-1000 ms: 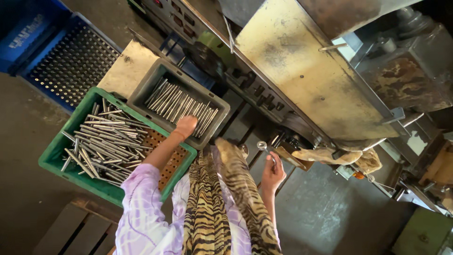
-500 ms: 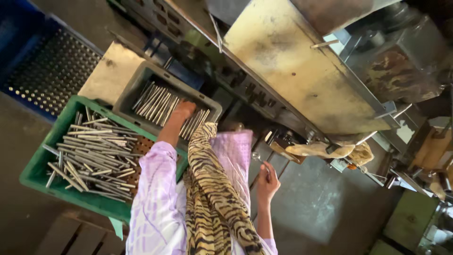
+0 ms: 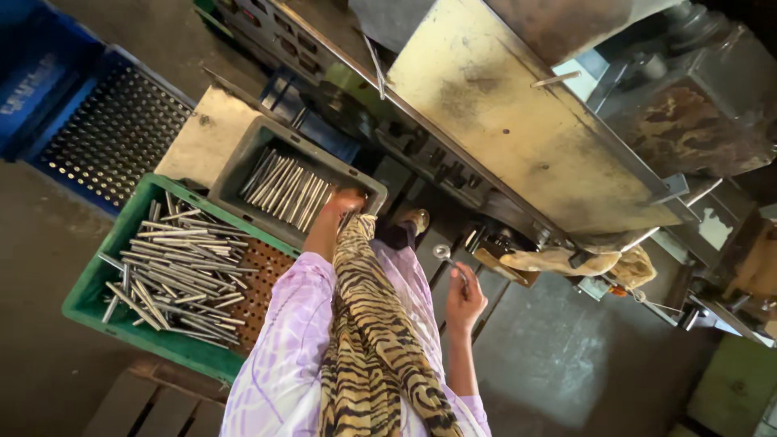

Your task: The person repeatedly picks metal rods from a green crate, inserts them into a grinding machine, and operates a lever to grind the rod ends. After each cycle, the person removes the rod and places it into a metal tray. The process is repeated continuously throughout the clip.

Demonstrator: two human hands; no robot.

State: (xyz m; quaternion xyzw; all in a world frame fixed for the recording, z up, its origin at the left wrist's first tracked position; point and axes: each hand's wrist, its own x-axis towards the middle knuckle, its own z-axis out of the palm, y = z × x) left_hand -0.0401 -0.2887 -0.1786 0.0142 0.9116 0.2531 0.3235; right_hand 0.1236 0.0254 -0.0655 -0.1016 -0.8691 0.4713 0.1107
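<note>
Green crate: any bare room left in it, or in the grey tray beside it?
Green crate: the orange perforated floor shows bare at the end by the person's left arm; the rest is crowded with loose metal rods. Grey tray: rods fill the middle, left hand at its near end, bare strip along the far end.

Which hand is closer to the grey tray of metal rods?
The left. The left hand rests at the right end of the grey tray, touching its rods. The right hand is away to the right, holding a small metal tool.
</note>
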